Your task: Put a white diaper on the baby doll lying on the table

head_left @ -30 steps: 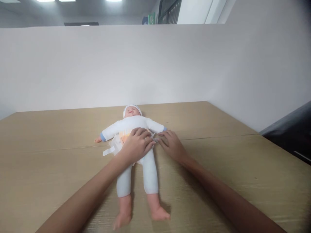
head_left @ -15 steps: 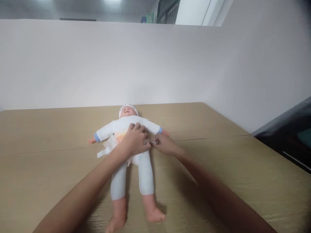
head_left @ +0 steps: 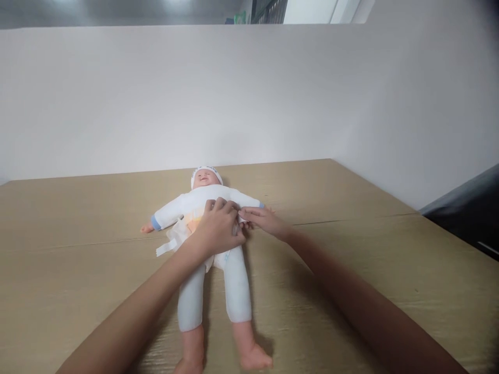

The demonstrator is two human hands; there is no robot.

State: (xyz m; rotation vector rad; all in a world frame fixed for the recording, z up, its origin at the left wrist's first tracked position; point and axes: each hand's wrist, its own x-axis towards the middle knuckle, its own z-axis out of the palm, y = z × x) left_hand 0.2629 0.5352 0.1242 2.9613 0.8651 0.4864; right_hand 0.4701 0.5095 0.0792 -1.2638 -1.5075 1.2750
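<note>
- Our doll (head_left: 212, 193) lies on its back on the bench (head_left: 331, 301), head toward the far edge, feet pointing toward us, arms stretched out to both sides.
- We see it dressed in a white suit with blue cuffs and a white printed cap (head_left: 199, 172); the lower legs and feet are bare.
- A diaper (head_left: 191, 222) with an orange and yellow front band sits around the doll's hips, over the white suit.
- Our left hand (head_left: 221, 228) rests over the front of the diaper, its fingers bent; we cannot tell whether they grip the diaper or only press on it.
- Our right hand (head_left: 263, 219) is at the diaper's edge on the right of the view, fingers close together, pinching a white strip (head_left: 242, 219) near the left hand.
- Just beyond our right hand lies one cuffed arm of the doll, its small hand partly hidden.
- On the opposite side, a white tab (head_left: 166, 247) sticks out loose from the diaper, near our left forearm.
- Behind the bench we face a pale wall (head_left: 249, 93).
</note>
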